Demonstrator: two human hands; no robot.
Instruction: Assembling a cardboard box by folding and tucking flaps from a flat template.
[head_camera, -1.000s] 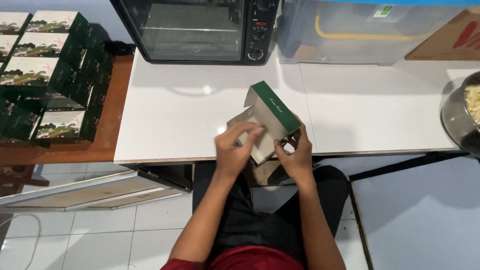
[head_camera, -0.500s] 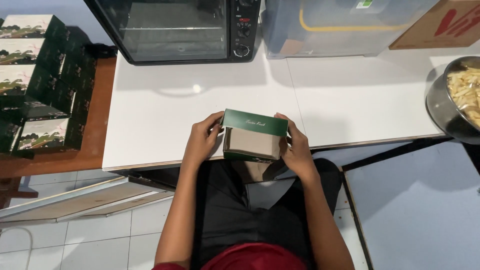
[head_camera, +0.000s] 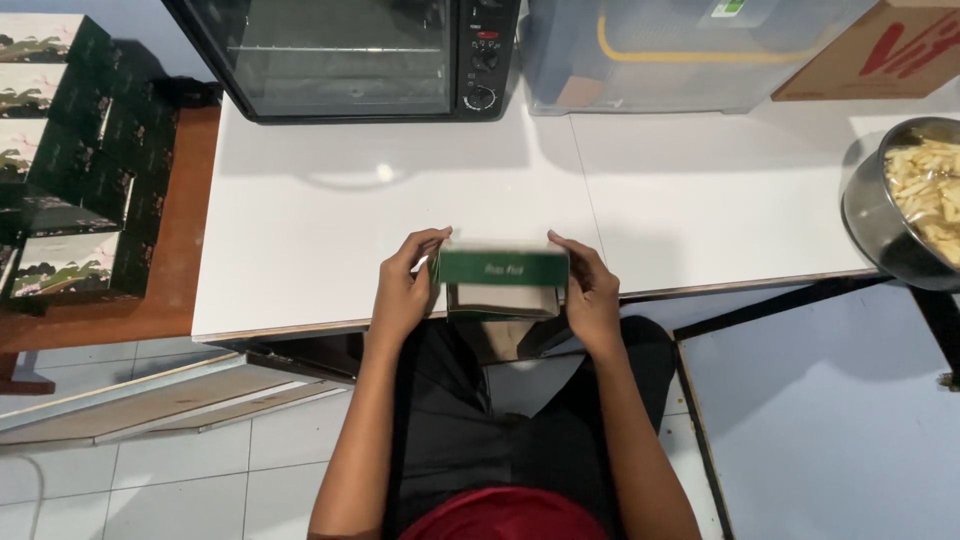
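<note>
I see a white table (head_camera: 300, 230) with a black countertop oven (head_camera: 350, 55) at its back edge, a brown wooden shelf (head_camera: 170, 290) at the left, and pale floor tiles (head_camera: 180, 470) below.

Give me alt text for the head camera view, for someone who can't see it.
Seen from above, a seated person's left hand and right hand grip the ends of a small green box at the near edge of a white table. A black oven stands at the back, a metal bowl of pale strips at right, and stacked green boxes at left.
</note>
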